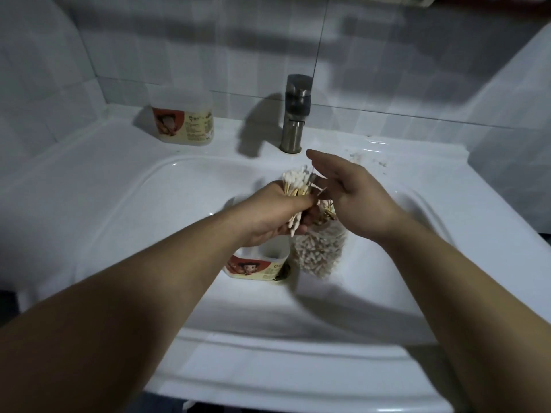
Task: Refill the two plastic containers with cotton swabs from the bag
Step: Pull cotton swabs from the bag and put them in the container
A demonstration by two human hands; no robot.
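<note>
From the head view, the left hand (268, 213) has its fingers curled tight round a bundle of cotton swabs (298, 181), the white tips pointing up and away. The right hand (354, 201) is just beside the bundle with its fingers straight and spread, holding nothing. The step in hand seems to be loading the first handful. The open container (259, 265) stands in the basin directly under the left hand, and the bag (320, 248), well stocked, is just beside it below the right hand; whether either hand supports the bag cannot be told. Next, the bundle likely needs squaring and lowering upright into that container. The second container (182, 119) waits on the white surface (98, 150) behind the sink (155, 186), left of the metal tap (295, 114). Pale tiled wall (208, 40) closes in a dim room.
</note>
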